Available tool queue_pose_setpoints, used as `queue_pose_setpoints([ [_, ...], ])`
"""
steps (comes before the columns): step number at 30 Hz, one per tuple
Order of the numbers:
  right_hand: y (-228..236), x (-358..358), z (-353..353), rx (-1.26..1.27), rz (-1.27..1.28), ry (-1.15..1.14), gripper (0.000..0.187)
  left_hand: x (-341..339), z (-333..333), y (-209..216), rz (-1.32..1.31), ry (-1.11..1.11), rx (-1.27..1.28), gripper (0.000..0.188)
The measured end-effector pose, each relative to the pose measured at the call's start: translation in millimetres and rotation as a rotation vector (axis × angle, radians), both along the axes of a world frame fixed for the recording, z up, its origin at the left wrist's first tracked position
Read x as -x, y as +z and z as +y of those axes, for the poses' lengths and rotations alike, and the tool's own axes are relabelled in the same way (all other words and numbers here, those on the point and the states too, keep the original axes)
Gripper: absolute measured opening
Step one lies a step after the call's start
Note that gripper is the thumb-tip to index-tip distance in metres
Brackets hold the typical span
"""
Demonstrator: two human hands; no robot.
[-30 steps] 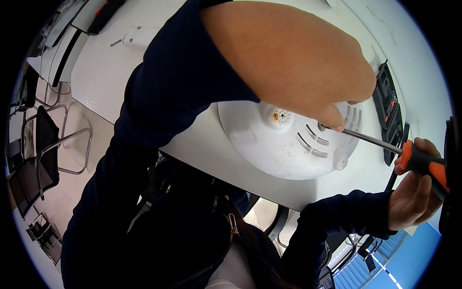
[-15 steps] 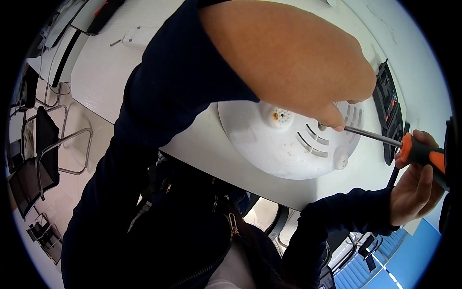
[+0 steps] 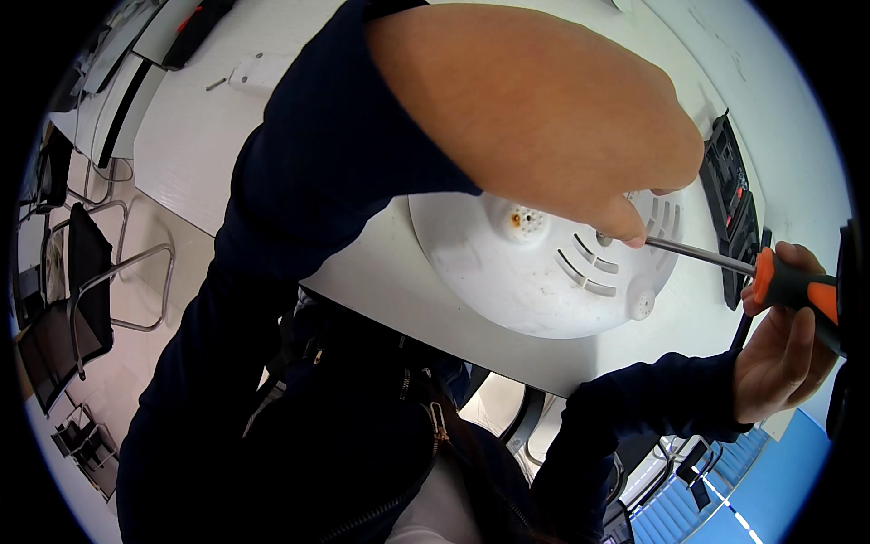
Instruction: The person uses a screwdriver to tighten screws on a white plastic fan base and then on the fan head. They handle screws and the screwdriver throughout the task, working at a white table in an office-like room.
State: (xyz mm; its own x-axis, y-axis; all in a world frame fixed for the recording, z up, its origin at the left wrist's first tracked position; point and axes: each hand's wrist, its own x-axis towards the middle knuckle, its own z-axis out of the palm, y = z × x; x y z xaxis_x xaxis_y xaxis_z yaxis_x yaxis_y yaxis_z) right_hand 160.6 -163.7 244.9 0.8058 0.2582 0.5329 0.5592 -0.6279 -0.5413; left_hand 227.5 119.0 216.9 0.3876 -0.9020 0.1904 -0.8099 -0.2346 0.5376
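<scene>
A screwdriver (image 3: pixel 702 257) with an orange and black handle and a steel shaft points leftward over a round white plastic base. My right hand (image 3: pixel 787 349) grips its handle. My left hand (image 3: pixel 562 118) reaches across from the left, thumb and fingers pinched at the shaft's front end. Its back hides most of the fingers, and the screwdriver's tip is out of sight. The white base (image 3: pixel 471 272) lies on the table, showing curved vent slots and round raised feet, one with a rusty spot. A small metallic spot shows beside my left thumb.
The white table (image 3: pixel 381 281) bears a black tool case (image 3: pixel 732 199) along its right side. A small white part (image 3: pixel 258 72) and a short metal pin (image 3: pixel 216 84) lie at the far left. A black chair (image 3: pixel 86 281) stands on the floor to the left.
My left hand has shifted very slightly left. The screwdriver and my right hand stay almost in the same place.
</scene>
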Motion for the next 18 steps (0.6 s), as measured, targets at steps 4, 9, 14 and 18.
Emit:
queue_pose_setpoints([
  [4, 1, 2, 0, 0.014, -0.012, 0.005, 0.032, -2, 1, -1, 0.011, -0.008, 0.033, 0.026],
  [9, 2, 7, 3, 0.018, -0.024, -0.005, 0.032, -12, -2, -18, -0.225, -0.178, 0.159, 0.026],
  [14, 0, 7, 3, 0.001, -0.040, 0.008, 0.033, -8, -19, -37, -0.380, -0.029, 0.237, 0.025],
  [18, 2, 2, 0, 0.082, -0.082, 0.054, 0.033, -4, -17, -34, -0.241, 0.063, 0.129, 0.025],
])
